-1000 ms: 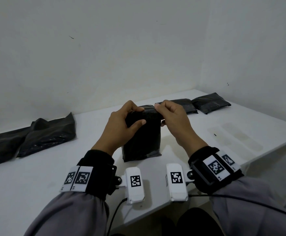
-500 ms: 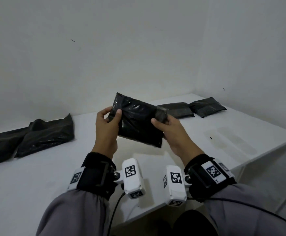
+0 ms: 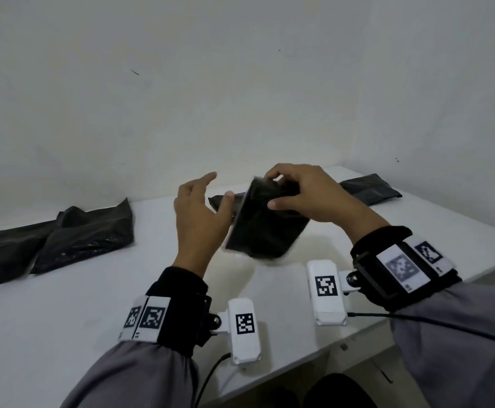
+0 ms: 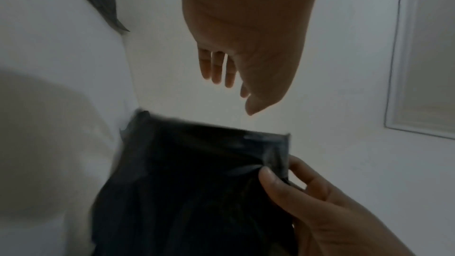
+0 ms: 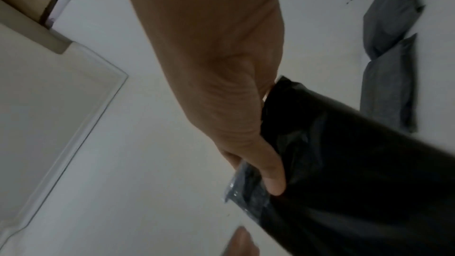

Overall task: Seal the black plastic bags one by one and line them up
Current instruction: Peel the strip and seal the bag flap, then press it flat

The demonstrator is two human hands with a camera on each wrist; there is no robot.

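My right hand grips a filled black plastic bag by its folded top end and holds it tilted just above the white table. In the right wrist view the thumb presses on the black bag. My left hand is open beside the bag's left edge, fingers spread, holding nothing. In the left wrist view its straight fingers hang apart from the black bag. Two sealed bags lie at the back, one on the right, the other partly hidden behind my hands.
A pile of limp black bags lies at the left of the table. White walls close off the far and right sides. The table's front edge runs near my wrists. The sealed bags show side by side in the right wrist view.
My left hand has let go of the bag and opened. My right hand has shifted to grip its top and swung it to the right and lower, toward the table.
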